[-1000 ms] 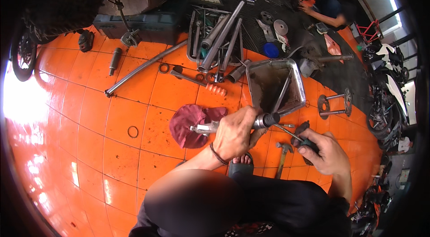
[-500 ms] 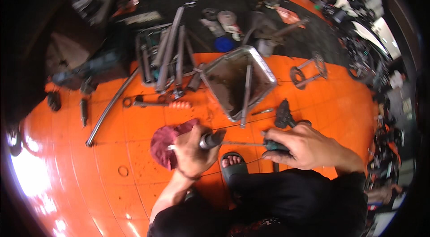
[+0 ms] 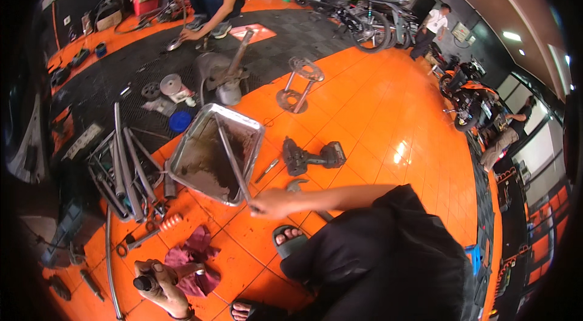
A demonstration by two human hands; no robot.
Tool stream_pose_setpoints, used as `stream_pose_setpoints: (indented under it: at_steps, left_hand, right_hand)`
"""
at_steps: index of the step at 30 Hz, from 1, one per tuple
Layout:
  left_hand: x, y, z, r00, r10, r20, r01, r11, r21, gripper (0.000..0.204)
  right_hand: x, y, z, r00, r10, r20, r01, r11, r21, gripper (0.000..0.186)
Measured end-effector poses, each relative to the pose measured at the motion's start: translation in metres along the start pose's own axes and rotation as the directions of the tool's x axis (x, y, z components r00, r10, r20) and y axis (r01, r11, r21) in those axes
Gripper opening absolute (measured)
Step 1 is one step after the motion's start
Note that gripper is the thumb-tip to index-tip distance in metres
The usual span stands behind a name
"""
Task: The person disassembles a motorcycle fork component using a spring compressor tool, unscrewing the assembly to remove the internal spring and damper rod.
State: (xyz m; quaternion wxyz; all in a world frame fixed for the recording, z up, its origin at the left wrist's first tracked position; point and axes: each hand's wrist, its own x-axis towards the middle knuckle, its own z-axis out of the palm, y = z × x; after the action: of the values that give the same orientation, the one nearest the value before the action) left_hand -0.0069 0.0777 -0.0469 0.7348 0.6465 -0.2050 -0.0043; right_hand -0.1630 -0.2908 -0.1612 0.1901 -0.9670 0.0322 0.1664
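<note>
My left hand (image 3: 164, 290) is closed around a tubular metal part with a dark round end (image 3: 143, 283). A crumpled dark red cloth (image 3: 197, 254) lies beside that hand, with a silvery metal end (image 3: 193, 269) in front of it. My right hand (image 3: 270, 202) reaches across and its fingers are closed at the lower end of a long metal rod (image 3: 231, 154). The rod slants over a square metal tray (image 3: 258, 139) that holds murky brown liquid.
A cordless impact wrench (image 3: 313, 156) and a hammer (image 3: 297, 185) lie right of the tray. Metal tubes (image 3: 124, 163) fill a rack at left. Another person (image 3: 212, 5) crouches beyond, on dark matting. Motorcycles (image 3: 364, 11) stand farther back.
The view has swung to the right and up. My right hand has left the green-handled screwdriver, which I no longer see, and moved to the rod. My left hand still holds the metal part.
</note>
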Motion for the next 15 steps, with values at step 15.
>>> stream_pose_setpoints:
  at_steps: [15]
  left_hand:
    - [-0.029,0.018,0.072,0.833,0.082,0.547,-0.109,0.994,0.016,0.022]
  right_hand:
    - [-0.047,-0.22,-0.221,0.659,-0.735,-0.16,0.743,0.669,-0.01,0.042]
